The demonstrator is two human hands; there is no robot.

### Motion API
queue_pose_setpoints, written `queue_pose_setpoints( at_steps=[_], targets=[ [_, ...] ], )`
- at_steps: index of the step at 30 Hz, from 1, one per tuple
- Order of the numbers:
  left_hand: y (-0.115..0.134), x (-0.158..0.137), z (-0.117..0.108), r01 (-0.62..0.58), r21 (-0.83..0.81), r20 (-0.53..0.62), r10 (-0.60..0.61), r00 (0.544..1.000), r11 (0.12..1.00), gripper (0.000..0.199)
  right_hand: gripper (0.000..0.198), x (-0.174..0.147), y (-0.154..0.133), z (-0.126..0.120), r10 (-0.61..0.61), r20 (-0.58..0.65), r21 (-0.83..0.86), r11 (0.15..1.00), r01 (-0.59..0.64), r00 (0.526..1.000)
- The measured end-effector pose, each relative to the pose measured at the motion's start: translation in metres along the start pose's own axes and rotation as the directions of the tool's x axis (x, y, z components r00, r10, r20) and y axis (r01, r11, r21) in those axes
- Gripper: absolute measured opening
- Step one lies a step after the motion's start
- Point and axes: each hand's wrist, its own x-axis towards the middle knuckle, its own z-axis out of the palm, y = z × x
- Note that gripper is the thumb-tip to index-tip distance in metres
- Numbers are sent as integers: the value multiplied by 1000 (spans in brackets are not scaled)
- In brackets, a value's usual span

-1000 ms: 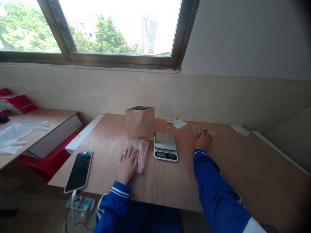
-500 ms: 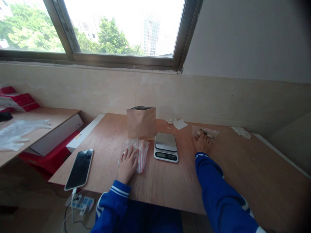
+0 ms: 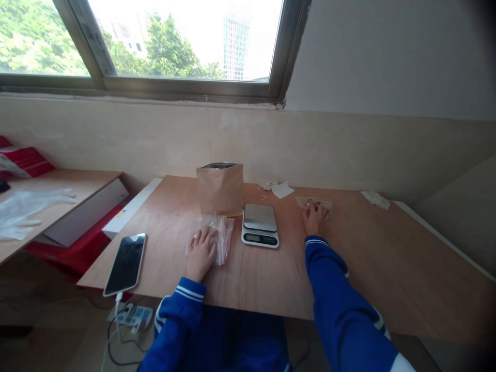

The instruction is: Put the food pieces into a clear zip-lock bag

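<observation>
My left hand [image 3: 201, 253] lies open and flat, fingers spread, on a stack of clear zip bags with red seal lines [image 3: 225, 240]. Farther off to the right, my right hand [image 3: 314, 219] rests with its fingers apart on a clear zip bag [image 3: 327, 203] holding small pale and dark bits; the hand covers much of it. Between the hands stands a white kitchen scale [image 3: 260, 226] with a steel plate and nothing on it. Behind the stack, a brown paper pouch [image 3: 220, 190] stands upright with its top open.
A phone [image 3: 126, 264] on a charging cable lies by the left table edge, above a power strip [image 3: 134, 315]. White scraps and a paper square [image 3: 283, 190] lie at the back; another crumpled white piece [image 3: 375, 199] is farther right. Plastic gloves [image 3: 31, 209] lie on the left table.
The view has shifted slightly. My right hand and the filled zip bag beneath it have slid a little to the left. My left hand stays on the stack.
</observation>
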Motion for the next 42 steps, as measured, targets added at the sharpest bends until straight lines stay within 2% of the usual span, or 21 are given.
queue_pose_setpoints(
  at_steps=[2, 4, 7, 9, 12, 15, 16, 17, 19, 21, 23, 25, 28, 30, 33, 36, 39, 40, 42],
  targets=[
    [-2, 0, 2, -4, -26, -22, 4, 1000, 1000, 42, 25, -10, -4, -6, 13, -61, 90, 996, -7, 998],
    [-4, 1, 3, -12, -65, -44, 9, 999, 998, 40, 20, -23, -9, -15, 87, -121, 212, 975, -60, 989],
    [-7, 2, 4, -25, -146, -100, 10, 995, 989, 36, 12, -49, -26, -38, 251, -213, 414, 899, -146, 944],
    [-7, 2, 2, -27, -210, -167, -9, 986, 977, 35, 8, -69, -43, -62, 330, -254, 533, 832, -153, 909],
    [-2, -2, -5, -46, -313, -266, -42, 963, 949, 34, 10, -98, -78, -108, 455, -279, 732, 670, -119, 846],
    [14, -9, -22, -117, -463, -292, -26, 956, 878, 35, 18, -123, -115, -157, 605, -194, 914, 397, -81, 772],
    [22, -11, -30, -155, -531, -279, 1, 960, 833, 37, 19, -131, -127, -172, 619, -155, 944, 322, -68, 770],
    [31, -13, -38, -187, -597, -257, 35, 966, 780, 39, 20, -138, -138, -185, 602, -118, 962, 266, -59, 790],
    [49, -17, -53, -237, -723, -178, 157, 971, 648, 49, 23, -149, -156, -206, 495, -21, 981, 177, -77, 869],
    [64, -20, -63, -203, -824, -59, 276, 959, 529, 50, 25, -157, -169, -217, 350, 85, 985, 111, -131, 933],
    [74, -23, -67, -125, -861, 36, 305, 952, 493, 45, 26, -162, -175, -221, 262, 168, 980, 59, -189, 950],
    [78, -26, -64, -68, -859, 91, 281, 955, 508, 42, 26, -165, -176, -220, 259, 208, 975, 25, -222, 943],
    [79, -31, -55, -52, -861, 101, 272, 957, 506, 46, 28, -166, -170, -213, 304, 225, 970, 24, -244, 926],
    [80, -35, -50, -74, -868, 94, 310, 946, 491, 49, 30, -167, -167, -205, 330, 245, 963, 29, -270, 911],
    [83, -38, -47, -106, -853, 113, 378, 919, 512, 42, 33, -170, -164, -192, 341, 289, 945, 49, -324, 895],
    [88, -38, -44, -117, -848, 100, 373, 922, 517, 37, 36, -175, -164, -182, 234, 301, 919, 188, -347, 924],
    [91, -39, -42, -112, -872, 21, 264, 964, 477, 35, 39, -179, -167, -183, 164, 171, 892, 394, -224, 971],
    [91, -39, -42, -106, -881, -9, 209, 978, 461, 34, 37, -181, -169, -187, 125, 124, 885, 435, -166, 984],
    [93, -40, -43, -95, -895, -54, 106, 993, 435, 32, 29, -183, -174, -197, -39, 100, 895, 441, -73, 994]
  ],
)
